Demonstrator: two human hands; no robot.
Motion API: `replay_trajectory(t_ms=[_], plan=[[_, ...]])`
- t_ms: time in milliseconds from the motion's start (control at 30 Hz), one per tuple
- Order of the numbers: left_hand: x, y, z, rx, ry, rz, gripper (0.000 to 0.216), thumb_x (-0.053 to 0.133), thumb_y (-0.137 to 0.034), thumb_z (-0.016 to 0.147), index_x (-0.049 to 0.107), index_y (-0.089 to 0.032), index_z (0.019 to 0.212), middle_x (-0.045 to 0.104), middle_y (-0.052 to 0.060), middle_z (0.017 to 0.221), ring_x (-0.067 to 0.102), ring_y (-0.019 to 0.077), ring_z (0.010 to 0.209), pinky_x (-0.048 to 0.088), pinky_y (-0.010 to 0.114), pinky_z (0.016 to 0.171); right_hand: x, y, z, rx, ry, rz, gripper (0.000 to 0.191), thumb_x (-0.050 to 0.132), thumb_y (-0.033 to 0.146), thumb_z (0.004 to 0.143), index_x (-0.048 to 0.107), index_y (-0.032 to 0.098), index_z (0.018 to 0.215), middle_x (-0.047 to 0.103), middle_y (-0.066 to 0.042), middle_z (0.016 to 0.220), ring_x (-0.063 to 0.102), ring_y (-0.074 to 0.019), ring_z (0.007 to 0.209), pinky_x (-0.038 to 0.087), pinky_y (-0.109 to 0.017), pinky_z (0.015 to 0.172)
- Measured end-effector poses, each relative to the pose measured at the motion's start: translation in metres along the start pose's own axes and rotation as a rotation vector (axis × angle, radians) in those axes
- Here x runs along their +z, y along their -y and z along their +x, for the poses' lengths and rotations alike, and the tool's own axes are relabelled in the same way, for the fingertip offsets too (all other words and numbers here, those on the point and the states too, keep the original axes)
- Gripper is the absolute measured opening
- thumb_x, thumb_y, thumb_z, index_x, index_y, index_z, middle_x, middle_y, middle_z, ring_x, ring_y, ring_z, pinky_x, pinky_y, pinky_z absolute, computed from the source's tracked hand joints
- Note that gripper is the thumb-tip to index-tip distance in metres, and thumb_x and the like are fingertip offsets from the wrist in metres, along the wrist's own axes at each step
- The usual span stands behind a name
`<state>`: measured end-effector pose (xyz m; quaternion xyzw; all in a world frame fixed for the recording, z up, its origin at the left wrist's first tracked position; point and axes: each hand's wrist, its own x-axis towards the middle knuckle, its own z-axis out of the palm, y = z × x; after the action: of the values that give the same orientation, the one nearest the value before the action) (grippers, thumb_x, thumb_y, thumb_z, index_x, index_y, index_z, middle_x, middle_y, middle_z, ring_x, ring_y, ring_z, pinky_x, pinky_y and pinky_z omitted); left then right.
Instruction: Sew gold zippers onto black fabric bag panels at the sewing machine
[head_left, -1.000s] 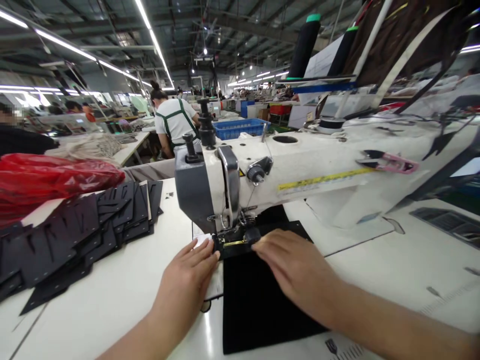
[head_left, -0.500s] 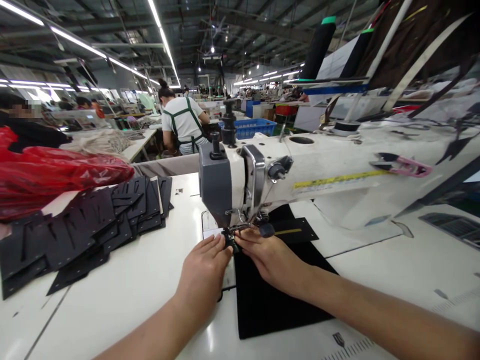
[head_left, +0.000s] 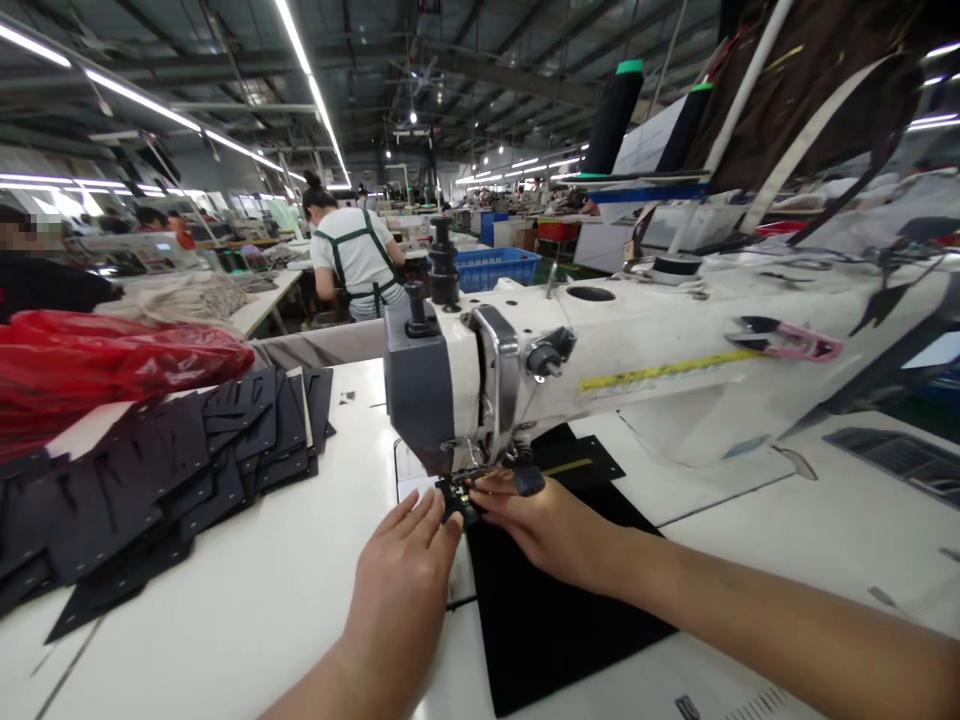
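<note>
A black fabric panel [head_left: 570,615] lies on the sewing machine bed, partly under the machine head [head_left: 450,390]. My left hand [head_left: 405,575] rests flat just left of the needle area, fingers stretched forward and fingertips at the panel's left edge. From the right, my right hand [head_left: 559,530] reaches over the panel; its fingers are closed on the black material beside the presser foot. Some of its fingertips are hidden behind machine parts. A smaller black piece with a yellowish strip [head_left: 574,467] lies behind my right hand. The needle point is too small to make out.
Overlapping black cut pieces [head_left: 172,470] lie at the left, near a red plastic bag [head_left: 120,355]. Pink-handled snips [head_left: 795,340] rest on the machine arm. Black thread cones [head_left: 615,118] stand above. A co-worker [head_left: 356,250] and a blue crate [head_left: 495,268] are beyond.
The view has shifted slightly, so the machine sits a little further left and lower. Both hands stay at the needle area, and the panel's near edge shows lower in the picture.
</note>
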<state>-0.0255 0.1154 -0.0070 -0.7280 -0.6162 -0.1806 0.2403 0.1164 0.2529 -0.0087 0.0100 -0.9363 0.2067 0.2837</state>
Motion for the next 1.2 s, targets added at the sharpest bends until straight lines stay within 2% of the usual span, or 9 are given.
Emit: replay_trajectory(t_ms=[167,400,667,867,1033,1200], plan=[[0.001,-0.001,0.001,-0.009,0.001,-0.073,0.029,0.035,-0.009,0.087,0.064,-0.009,0.089,0.067,0.017,0.097,0.063,0.0257,0.094,0.050,0.047,0.087,0.001,-0.001,-0.002,0.000,-0.018,-0.041,0.028,0.043,0.009,0.085,0.060,0.016,0.106,0.063,-0.011,0.108,0.059,-0.0185,0.100,0.048,-0.033,0.089],[0.002,0.002,0.002,0.014,0.006,-0.068,0.030,0.035,-0.009,0.086,0.064,-0.009,0.091,0.066,0.017,0.099,0.063,0.0257,0.094,0.051,0.045,0.085,0.004,-0.004,-0.001,-0.017,-0.029,-0.026,0.029,0.041,0.011,0.087,0.058,0.019,0.110,0.064,-0.009,0.106,0.060,-0.0176,0.099,0.049,-0.033,0.087],[0.006,0.010,0.005,0.045,-0.006,-0.022,0.027,0.038,-0.009,0.085,0.064,-0.011,0.090,0.068,0.015,0.097,0.064,0.0246,0.092,0.053,0.042,0.082,0.004,-0.011,0.004,-0.055,-0.039,0.023,0.023,0.042,0.008,0.086,0.062,0.016,0.094,0.066,-0.008,0.095,0.060,-0.0182,0.099,0.048,-0.031,0.087],[0.009,0.012,0.005,0.014,-0.012,-0.004,0.027,0.039,-0.006,0.084,0.065,-0.014,0.087,0.069,0.011,0.094,0.065,0.0221,0.089,0.053,0.040,0.083,0.006,-0.010,0.007,-0.079,-0.091,0.032,0.024,0.042,0.006,0.085,0.061,0.019,0.092,0.066,-0.006,0.094,0.060,-0.0173,0.098,0.048,-0.031,0.088],[0.008,0.012,0.008,0.009,-0.035,-0.009,0.026,0.041,-0.006,0.085,0.065,-0.015,0.083,0.069,0.010,0.091,0.066,0.0207,0.086,0.053,0.039,0.083,0.006,-0.010,0.008,-0.081,-0.091,0.014,0.024,0.042,0.007,0.085,0.060,0.021,0.095,0.067,-0.005,0.094,0.060,-0.0167,0.097,0.047,-0.030,0.087],[0.007,0.011,0.011,-0.021,-0.058,-0.020,0.023,0.043,-0.006,0.084,0.064,-0.014,0.080,0.070,0.009,0.088,0.067,0.0211,0.083,0.054,0.038,0.081,0.006,-0.010,0.008,-0.035,-0.070,-0.021,0.020,0.043,0.010,0.086,0.061,0.018,0.089,0.067,-0.007,0.087,0.062,-0.0189,0.093,0.048,-0.031,0.084]])
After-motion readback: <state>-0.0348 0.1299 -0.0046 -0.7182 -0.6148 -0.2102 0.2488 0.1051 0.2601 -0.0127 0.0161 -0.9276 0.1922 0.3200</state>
